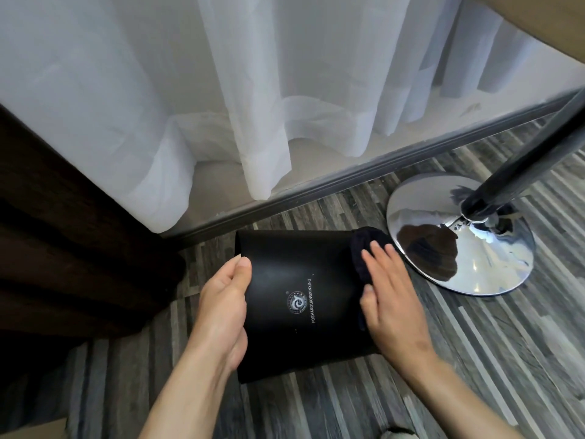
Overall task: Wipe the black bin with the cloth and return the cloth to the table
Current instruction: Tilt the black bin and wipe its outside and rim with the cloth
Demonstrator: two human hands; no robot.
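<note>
The black bin (300, 299) lies tilted on its side above the floor, its round logo and white lettering facing up. My left hand (224, 299) grips its left edge, thumb on top near the rim. My right hand (389, 289) lies flat on the bin's right side and presses a dark cloth (364, 245) against it. Only the cloth's bunched upper part and a strip along the bin's side show; the rest is under my palm.
A chrome round table base (459, 236) with a dark pole (519, 172) stands just right of the bin. White sheer curtains (253, 106) hang behind a grey floor rail (348, 175). A dark brown curtain (57, 236) fills the left. Striped grey wood floor (474, 359) lies around.
</note>
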